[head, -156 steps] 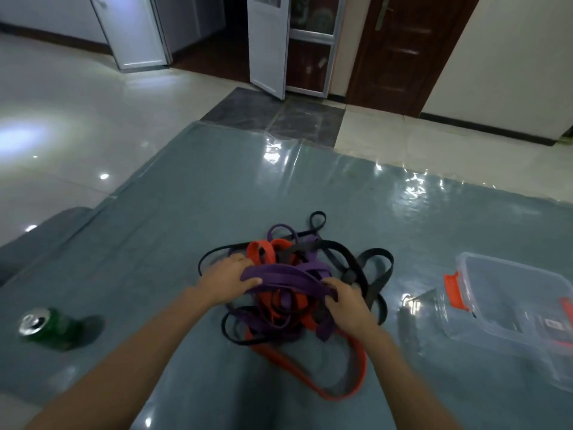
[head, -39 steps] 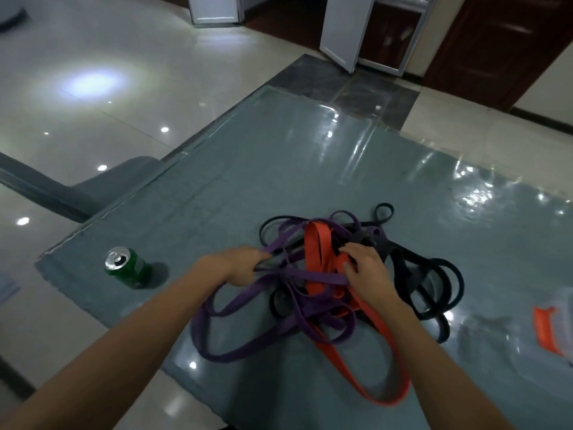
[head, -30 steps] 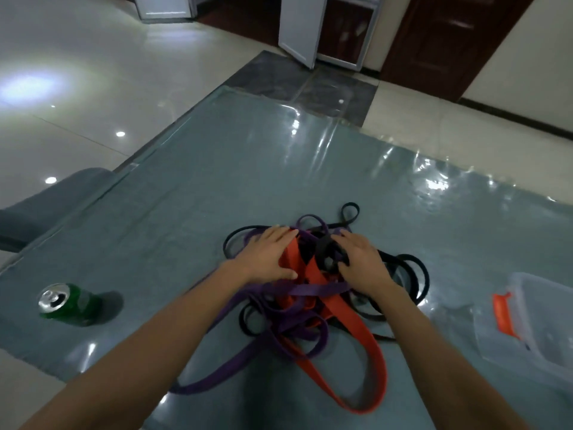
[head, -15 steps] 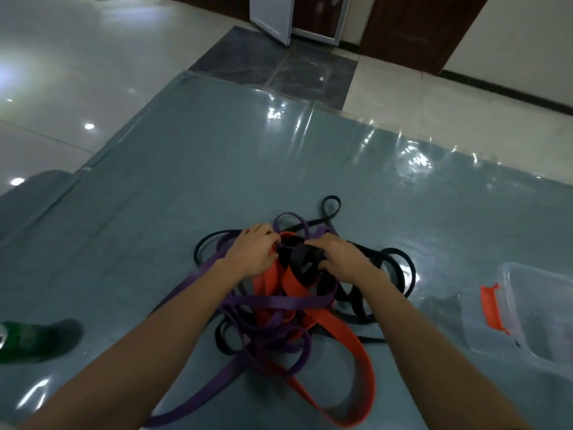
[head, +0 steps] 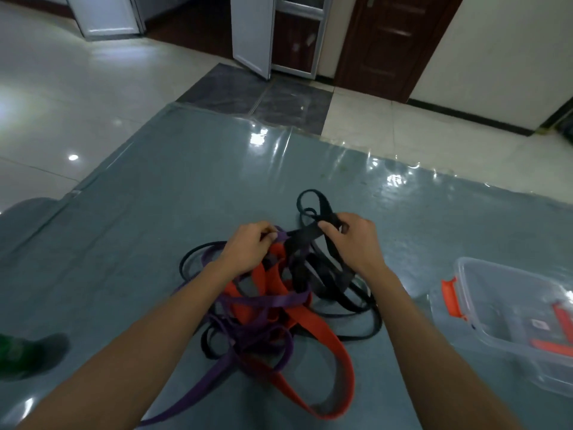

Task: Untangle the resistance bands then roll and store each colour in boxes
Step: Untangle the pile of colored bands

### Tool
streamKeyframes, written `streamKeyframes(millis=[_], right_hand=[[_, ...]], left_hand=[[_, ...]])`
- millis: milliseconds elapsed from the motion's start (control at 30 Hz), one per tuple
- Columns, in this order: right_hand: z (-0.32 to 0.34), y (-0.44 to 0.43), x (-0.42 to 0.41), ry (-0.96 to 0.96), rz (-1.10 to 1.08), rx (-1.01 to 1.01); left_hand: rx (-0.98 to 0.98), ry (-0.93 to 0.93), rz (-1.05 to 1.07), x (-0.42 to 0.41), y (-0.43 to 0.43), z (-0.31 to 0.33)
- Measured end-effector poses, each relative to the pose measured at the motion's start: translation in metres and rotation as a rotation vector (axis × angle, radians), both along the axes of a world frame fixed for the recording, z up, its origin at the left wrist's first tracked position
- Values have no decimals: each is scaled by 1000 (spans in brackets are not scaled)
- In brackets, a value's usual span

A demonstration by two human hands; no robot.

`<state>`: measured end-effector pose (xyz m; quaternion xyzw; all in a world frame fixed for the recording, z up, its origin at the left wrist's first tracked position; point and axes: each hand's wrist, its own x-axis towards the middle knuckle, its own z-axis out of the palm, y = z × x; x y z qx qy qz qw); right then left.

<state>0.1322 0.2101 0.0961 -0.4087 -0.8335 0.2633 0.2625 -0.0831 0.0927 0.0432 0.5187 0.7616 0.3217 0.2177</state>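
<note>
Black band [head: 305, 238] pinched by R fingers [head: 326, 227]; L fingers [head: 264, 233] pinch purple band [head: 273, 301] (both curled).

The scene is dim and cool-toned. Light shows as white glare patches on the glossy table [head: 186, 187] along its far edge, and as a broad bright wash on the floor tiles [head: 62, 88] left of the table. The wide lens bows lines near the frame borders, the picture is soft throughout, and the green can [head: 9, 352] at the table's near-left corner is smeared, with a dark shadow beside it.
</note>
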Motion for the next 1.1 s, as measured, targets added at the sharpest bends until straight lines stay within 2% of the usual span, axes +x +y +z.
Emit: streamKeyframes(millis=[100, 267, 367, 500, 600, 700, 800, 933, 1033, 1100], right_hand=[[13, -7, 17, 3, -50, -26], [14, -18, 52, 50, -205, 6], [0, -27, 74, -19, -213, -1], [-36, -41, 87, -180, -190, -117], [-63, -49, 83, -234, -148, -210], [-81, -49, 76, -247, -130, -272], [-94, -43, 68, -250, -50, -351], [-104, -37, 65, -115, 13, -661], [-119, -34, 61, -266, 24, -645], [-125, -33, 57, -306, 1, -572]], left_hand=[[64, -101, 32, 12, 1, 15], [74, -115, 3, 31, -8, 20], [41, -87, -39, 43, -21, 11], [-88, 64, -201, 58, -40, -7], [-271, 249, -300, 66, -52, -21], [-346, 410, -347, 73, -63, -35], [-283, 420, -283, 71, -66, -43], [-158, 446, -253, 61, -61, -35], [-86, 420, -195, 53, -53, -26], [-74, 312, -125, 46, -47, -20]])
